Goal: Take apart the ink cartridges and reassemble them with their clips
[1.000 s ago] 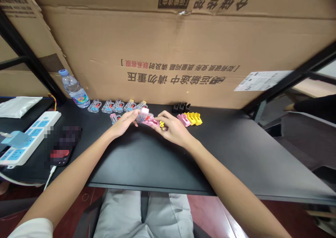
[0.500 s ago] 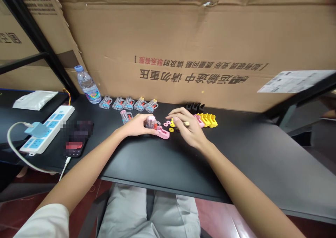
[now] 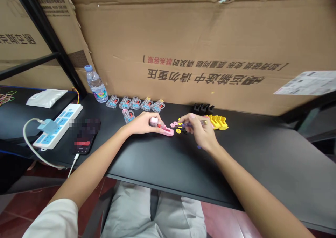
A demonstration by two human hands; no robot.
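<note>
My left hand (image 3: 145,123) is closed around a small toy gadget (image 3: 167,130) with a clear body and a pink base. Its pale pink cap shows between my thumb and fingers, and its pink end points right. In my right hand (image 3: 198,129) is a slim pointed tool (image 3: 181,124), gripped like a pen, its thin tip aimed left. Below that tip lie pink rings (image 3: 173,124) and yellow rings (image 3: 179,130). Behind my right fingers stands a row of yellow plastic parts (image 3: 219,122), with some pink ones partly hidden.
Several clear toy gadgets (image 3: 135,103) line the back of the black table (image 3: 157,157); another (image 3: 128,115) lies by my left hand. Black parts (image 3: 203,108) sit near the cardboard. On the left are a water bottle (image 3: 97,86), a power strip (image 3: 59,126) and a phone (image 3: 85,136).
My right hand has lifted and turned, so the slim tool now shows in its grip. My left hand still holds the pink-based gadget, now tilted slightly. The whole view has shifted a little.
</note>
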